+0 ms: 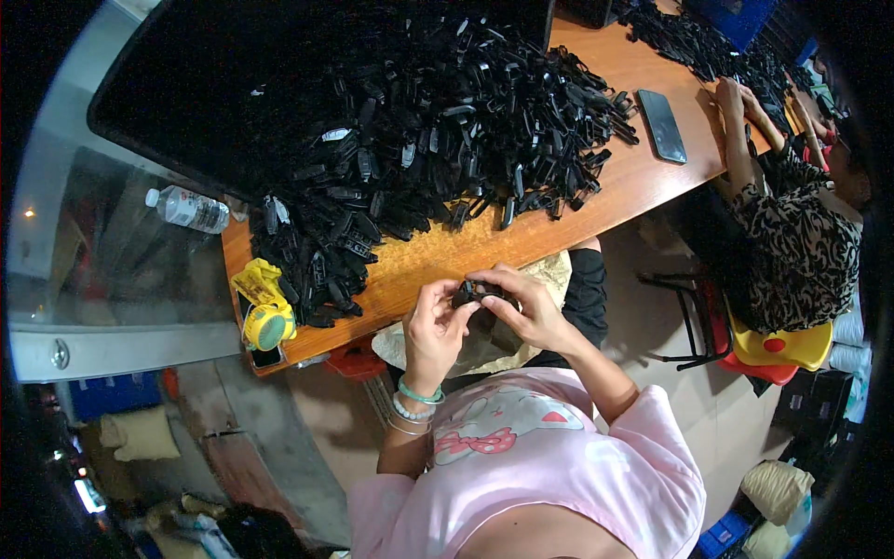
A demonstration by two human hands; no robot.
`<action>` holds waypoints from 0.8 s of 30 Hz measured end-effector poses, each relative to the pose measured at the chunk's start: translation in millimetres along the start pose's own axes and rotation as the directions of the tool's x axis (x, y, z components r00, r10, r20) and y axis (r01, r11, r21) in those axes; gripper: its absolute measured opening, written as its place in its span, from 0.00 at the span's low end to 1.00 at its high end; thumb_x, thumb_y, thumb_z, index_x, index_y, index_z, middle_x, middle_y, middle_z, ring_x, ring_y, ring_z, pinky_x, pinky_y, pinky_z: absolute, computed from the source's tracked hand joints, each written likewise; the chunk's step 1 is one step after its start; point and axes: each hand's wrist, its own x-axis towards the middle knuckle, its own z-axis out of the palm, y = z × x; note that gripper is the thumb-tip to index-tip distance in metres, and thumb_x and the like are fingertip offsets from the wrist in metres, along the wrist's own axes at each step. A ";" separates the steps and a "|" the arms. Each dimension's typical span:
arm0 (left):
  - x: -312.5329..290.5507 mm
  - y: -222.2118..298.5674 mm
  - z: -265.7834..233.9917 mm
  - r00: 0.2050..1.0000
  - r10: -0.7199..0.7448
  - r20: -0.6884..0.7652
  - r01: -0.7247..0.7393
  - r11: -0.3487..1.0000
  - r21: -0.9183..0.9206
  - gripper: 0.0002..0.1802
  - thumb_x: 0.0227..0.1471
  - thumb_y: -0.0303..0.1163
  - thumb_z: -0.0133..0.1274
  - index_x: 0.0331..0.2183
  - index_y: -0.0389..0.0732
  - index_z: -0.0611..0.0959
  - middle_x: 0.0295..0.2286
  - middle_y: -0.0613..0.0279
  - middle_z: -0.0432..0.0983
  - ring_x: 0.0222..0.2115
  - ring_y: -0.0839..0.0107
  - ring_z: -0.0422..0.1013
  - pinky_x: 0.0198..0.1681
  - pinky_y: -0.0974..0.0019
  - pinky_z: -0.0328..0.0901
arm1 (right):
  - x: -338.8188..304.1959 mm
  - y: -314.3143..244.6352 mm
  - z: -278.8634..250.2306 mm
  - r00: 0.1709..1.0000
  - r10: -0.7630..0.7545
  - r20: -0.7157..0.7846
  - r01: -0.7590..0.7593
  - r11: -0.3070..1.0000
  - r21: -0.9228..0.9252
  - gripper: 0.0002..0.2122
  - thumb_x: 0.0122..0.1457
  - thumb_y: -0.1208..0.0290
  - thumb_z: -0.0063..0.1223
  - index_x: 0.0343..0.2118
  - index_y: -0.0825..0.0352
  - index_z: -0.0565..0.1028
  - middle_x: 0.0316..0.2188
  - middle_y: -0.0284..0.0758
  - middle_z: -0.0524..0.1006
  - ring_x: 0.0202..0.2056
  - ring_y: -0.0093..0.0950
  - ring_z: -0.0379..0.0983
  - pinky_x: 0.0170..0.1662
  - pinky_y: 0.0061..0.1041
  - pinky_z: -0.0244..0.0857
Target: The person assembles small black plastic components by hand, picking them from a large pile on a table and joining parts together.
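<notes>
My left hand (pixel 438 328) and my right hand (pixel 533 314) meet over my lap, just off the front edge of the table. Between their fingertips is a small black plastic part (pixel 478 295); its exact kind is too small to tell. Both hands are closed on it, thumbs and fingers pinching from either side. Beyond them, a big heap of similar black plastic parts (pixel 447 121) covers much of the wooden table (pixel 396 270). Some of these pieces look long and narrow with shiny faces. Below my hands, a pale cloth or sack (pixel 549 279) lies across my lap.
A clear bottle (pixel 188 210) lies left of the heap. At the table's left corner rests a yellow and green roundish item (pixel 268 321). A dark phone (pixel 662 126) lies to the right. Farther right, another person (pixel 792 242) sits at the table near more black parts (pixel 689 51).
</notes>
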 end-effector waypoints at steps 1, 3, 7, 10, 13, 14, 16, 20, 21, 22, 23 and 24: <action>-0.6 3.4 0.7 1.000 0.000 -0.027 0.000 1.000 0.016 0.16 0.47 0.18 0.52 0.41 0.29 0.72 0.29 0.56 0.74 0.19 0.77 0.71 0.18 0.76 0.64 | -0.6 0.8 0.0 1.000 -0.015 0.017 0.016 1.000 -0.022 0.15 0.55 0.78 0.48 0.46 0.72 0.69 0.35 0.44 0.73 0.39 0.37 0.71 0.43 0.30 0.63; -0.4 7.5 -0.1 0.999 0.032 -0.018 -0.031 0.999 0.031 0.15 0.47 0.18 0.52 0.41 0.29 0.73 0.29 0.56 0.73 0.19 0.77 0.70 0.18 0.75 0.64 | -1.2 3.5 1.0 0.999 -0.030 0.035 0.032 0.999 -0.043 0.15 0.55 0.78 0.48 0.46 0.72 0.69 0.35 0.44 0.73 0.39 0.38 0.71 0.43 0.30 0.63; -0.9 14.2 -5.1 0.999 0.044 0.030 -0.047 0.992 0.120 0.11 0.47 0.18 0.52 0.37 0.27 0.75 0.28 0.54 0.71 0.20 0.71 0.70 0.22 0.71 0.65 | -2.8 6.9 2.4 0.992 -0.115 0.042 0.119 0.987 -0.108 0.16 0.54 0.80 0.48 0.47 0.72 0.68 0.36 0.45 0.72 0.39 0.41 0.70 0.42 0.30 0.63; 1.1 14.3 -12.7 0.967 0.235 0.095 -0.252 0.929 0.271 0.11 0.46 0.20 0.54 0.34 0.26 0.75 0.27 0.51 0.70 0.23 0.63 0.70 0.27 0.67 0.65 | -6.3 1.5 0.0 0.986 -0.143 0.087 0.157 0.971 -0.180 0.17 0.52 0.82 0.48 0.47 0.73 0.66 0.34 0.46 0.71 0.37 0.43 0.69 0.40 0.31 0.64; 5.6 23.8 -19.2 0.941 0.303 0.151 -0.336 0.884 0.325 0.11 0.46 0.21 0.54 0.33 0.25 0.75 0.27 0.50 0.69 0.26 0.57 0.69 0.29 0.64 0.64 | -4.1 0.2 -0.3 0.969 -0.204 0.138 0.236 0.928 -0.289 0.20 0.48 0.84 0.48 0.47 0.75 0.65 0.32 0.46 0.70 0.35 0.44 0.68 0.38 0.32 0.64; 6.4 25.3 -19.1 0.943 0.296 0.154 -0.331 0.885 0.327 0.10 0.46 0.21 0.54 0.32 0.26 0.75 0.26 0.50 0.69 0.25 0.58 0.69 0.28 0.65 0.64 | -2.6 0.8 -0.9 0.949 -0.279 0.148 0.314 0.883 -0.350 0.21 0.47 0.85 0.49 0.47 0.75 0.65 0.32 0.47 0.70 0.34 0.45 0.68 0.37 0.33 0.65; 5.2 21.4 -18.0 0.950 0.265 0.165 -0.306 0.898 0.317 0.10 0.46 0.21 0.54 0.32 0.26 0.75 0.26 0.50 0.69 0.25 0.58 0.69 0.28 0.64 0.64 | -4.1 4.0 -1.6 0.949 -0.270 0.165 0.314 0.868 -0.384 0.22 0.46 0.85 0.49 0.48 0.76 0.64 0.33 0.47 0.70 0.33 0.45 0.68 0.36 0.34 0.65; 8.3 11.6 -3.8 0.968 0.244 0.066 -0.252 0.949 0.189 0.10 0.47 0.22 0.54 0.33 0.26 0.76 0.26 0.54 0.69 0.24 0.66 0.70 0.27 0.68 0.64 | -5.0 0.4 10.8 0.971 -0.241 0.003 0.219 0.878 -0.427 0.21 0.46 0.85 0.49 0.47 0.76 0.66 0.36 0.47 0.70 0.29 0.43 0.68 0.34 0.33 0.65; 5.5 12.4 -1.3 0.968 0.243 0.067 -0.251 0.949 0.189 0.10 0.47 0.22 0.54 0.33 0.26 0.76 0.26 0.54 0.69 0.24 0.66 0.70 0.27 0.68 0.64 | -6.4 -2.4 14.5 0.971 -0.240 0.001 0.217 0.878 -0.426 0.21 0.46 0.85 0.49 0.47 0.76 0.66 0.36 0.47 0.70 0.29 0.43 0.68 0.34 0.33 0.65; 3.6 11.9 1.4 0.994 0.103 0.021 -0.103 0.994 0.025 0.10 0.48 0.23 0.53 0.34 0.26 0.76 0.28 0.56 0.70 0.24 0.70 0.69 0.26 0.72 0.64 | -6.4 -4.1 16.4 0.979 -0.203 -0.021 0.179 0.905 -0.385 0.20 0.46 0.85 0.50 0.46 0.75 0.67 0.36 0.46 0.70 0.29 0.41 0.69 0.34 0.32 0.65; 2.7 11.5 3.1 0.999 -0.046 0.001 0.046 0.988 -0.145 0.11 0.49 0.23 0.53 0.35 0.26 0.77 0.29 0.58 0.70 0.24 0.74 0.69 0.25 0.75 0.63 | -6.3 -4.4 16.6 0.985 -0.165 -0.041 0.141 0.929 -0.343 0.19 0.46 0.85 0.51 0.45 0.74 0.68 0.37 0.46 0.70 0.29 0.39 0.69 0.34 0.31 0.66; 3.5 11.0 3.4 0.991 -0.134 0.030 0.137 0.958 -0.253 0.12 0.49 0.22 0.53 0.38 0.28 0.78 0.32 0.60 0.70 0.25 0.78 0.68 0.24 0.80 0.62 | -4.5 -1.4 13.6 0.991 -0.116 -0.062 0.097 0.962 -0.257 0.16 0.48 0.84 0.53 0.42 0.73 0.71 0.37 0.43 0.70 0.31 0.32 0.70 0.35 0.27 0.65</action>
